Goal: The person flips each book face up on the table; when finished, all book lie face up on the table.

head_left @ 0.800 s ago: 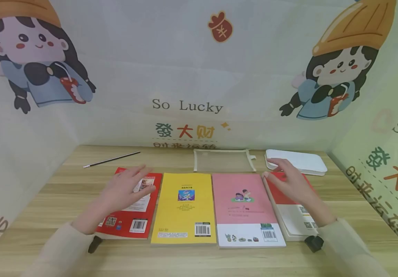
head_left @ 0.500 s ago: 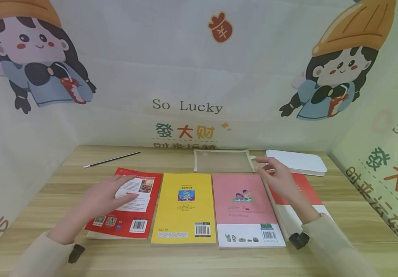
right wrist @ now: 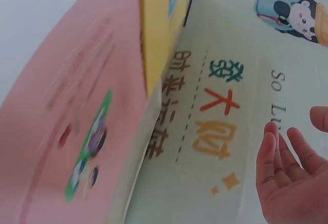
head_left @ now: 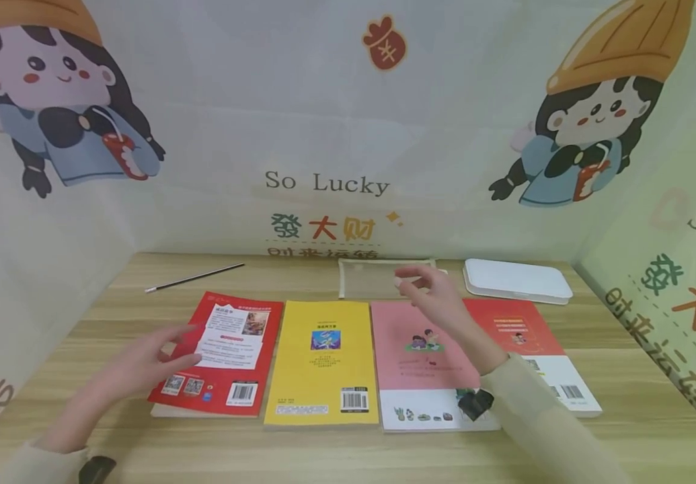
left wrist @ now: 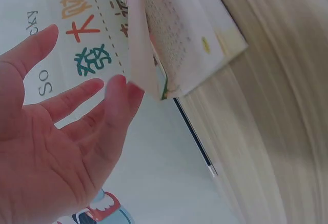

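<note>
Four books lie in a row, their back covers up: a red book (head_left: 241, 386), a yellow book (head_left: 326, 376), a pink and white book (head_left: 396, 356) and a red and white book (head_left: 544, 329). My left hand (head_left: 142, 363) is over the left edge of the red book, its fingers loosely spread and holding nothing. In the left wrist view a book corner (left wrist: 195, 55) stands close beyond the fingertips. My right hand (head_left: 438, 302) hovers over the upper part of the pink book, empty, with relaxed fingers overlapping the mesh pouch (head_left: 362, 279).
A white case (head_left: 517, 279) lies at the back right of the wooden table (head_left: 317, 457). A dark pencil (head_left: 196, 277) rests at the back left. Printed cloth (head_left: 323, 121) walls in the table behind and on both sides.
My right hand has moved left from the red and white book to the pink one. My left hand has drawn back toward the lower left, uncovering more of the red book.
</note>
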`<state>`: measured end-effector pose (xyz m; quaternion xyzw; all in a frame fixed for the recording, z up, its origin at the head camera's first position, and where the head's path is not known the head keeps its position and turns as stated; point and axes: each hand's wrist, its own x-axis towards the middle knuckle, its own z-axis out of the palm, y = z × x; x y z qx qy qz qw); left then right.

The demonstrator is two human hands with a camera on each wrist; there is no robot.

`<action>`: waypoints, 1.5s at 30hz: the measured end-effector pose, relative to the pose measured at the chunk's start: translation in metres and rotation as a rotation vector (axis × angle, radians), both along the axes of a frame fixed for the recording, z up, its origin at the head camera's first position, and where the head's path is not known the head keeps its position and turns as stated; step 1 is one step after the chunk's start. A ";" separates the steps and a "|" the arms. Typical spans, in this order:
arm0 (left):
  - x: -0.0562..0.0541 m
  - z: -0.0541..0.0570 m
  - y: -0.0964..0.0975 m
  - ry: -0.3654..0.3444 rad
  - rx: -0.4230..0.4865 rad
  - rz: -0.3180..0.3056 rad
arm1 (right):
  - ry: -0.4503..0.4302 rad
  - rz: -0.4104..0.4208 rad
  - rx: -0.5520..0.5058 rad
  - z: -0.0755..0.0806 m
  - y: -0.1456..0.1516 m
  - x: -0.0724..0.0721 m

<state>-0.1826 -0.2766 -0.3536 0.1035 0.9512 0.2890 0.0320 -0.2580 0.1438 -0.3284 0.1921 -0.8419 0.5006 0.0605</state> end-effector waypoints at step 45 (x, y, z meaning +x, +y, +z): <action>0.019 -0.020 -0.040 -0.469 0.267 0.074 | -0.496 0.099 -0.176 -0.056 -0.175 -0.043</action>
